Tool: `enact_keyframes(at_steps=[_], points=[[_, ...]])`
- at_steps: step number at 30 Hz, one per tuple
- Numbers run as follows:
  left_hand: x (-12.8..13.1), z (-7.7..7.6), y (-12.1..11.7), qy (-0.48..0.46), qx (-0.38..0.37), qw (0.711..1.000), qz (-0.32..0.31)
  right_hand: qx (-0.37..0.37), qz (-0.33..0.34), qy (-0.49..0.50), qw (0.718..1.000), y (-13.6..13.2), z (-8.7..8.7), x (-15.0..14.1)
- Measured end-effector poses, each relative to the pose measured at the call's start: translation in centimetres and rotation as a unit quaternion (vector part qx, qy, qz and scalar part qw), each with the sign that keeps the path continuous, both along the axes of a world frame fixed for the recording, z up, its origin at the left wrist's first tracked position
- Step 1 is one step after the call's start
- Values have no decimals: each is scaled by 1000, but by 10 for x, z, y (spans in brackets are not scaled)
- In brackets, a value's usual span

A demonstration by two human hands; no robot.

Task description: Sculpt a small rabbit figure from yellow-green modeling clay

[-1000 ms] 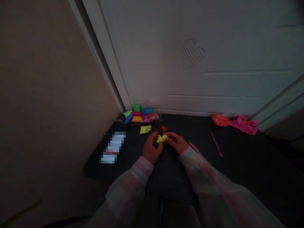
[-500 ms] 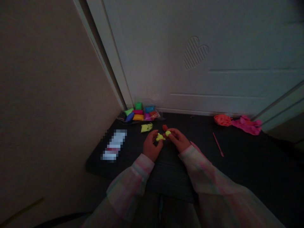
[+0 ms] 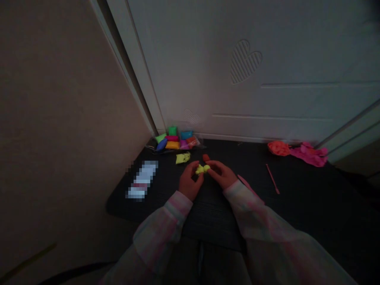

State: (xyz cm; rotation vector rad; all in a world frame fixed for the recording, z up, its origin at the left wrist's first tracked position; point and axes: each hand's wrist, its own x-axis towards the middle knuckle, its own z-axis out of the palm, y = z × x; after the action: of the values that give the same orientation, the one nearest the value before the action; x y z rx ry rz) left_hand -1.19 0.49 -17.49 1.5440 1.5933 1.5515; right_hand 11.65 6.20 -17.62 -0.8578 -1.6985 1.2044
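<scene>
My left hand and my right hand meet over a dark mat and pinch a small lump of yellow clay between their fingertips. Both hands have their fingers curled round it. A small red clay piece lies just beyond my right fingers. A yellow clay packet rests a little to the left of the hands. Both sleeves are pale pink and striped.
A clear bag of several coloured clay packs sits by the white door. An orange lump and a pink wrapper lie at the right. A thin pink stick and a blurred card rest on the mat.
Half a second ago the yellow clay was in two pieces, one in each hand. Now my hands have come together and the pieces touch again.
</scene>
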Motion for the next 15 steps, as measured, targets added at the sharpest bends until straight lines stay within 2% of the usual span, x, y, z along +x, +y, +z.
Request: enact_keyframes(at_steps=[5, 15], points=[[1, 0, 1, -13, -13, 1000, -6, 10, -19, -17, 1000, 1, -3, -1], [4, 2, 3, -67, -52, 996, -19, 71, -68, -47, 994, -4, 2, -5]])
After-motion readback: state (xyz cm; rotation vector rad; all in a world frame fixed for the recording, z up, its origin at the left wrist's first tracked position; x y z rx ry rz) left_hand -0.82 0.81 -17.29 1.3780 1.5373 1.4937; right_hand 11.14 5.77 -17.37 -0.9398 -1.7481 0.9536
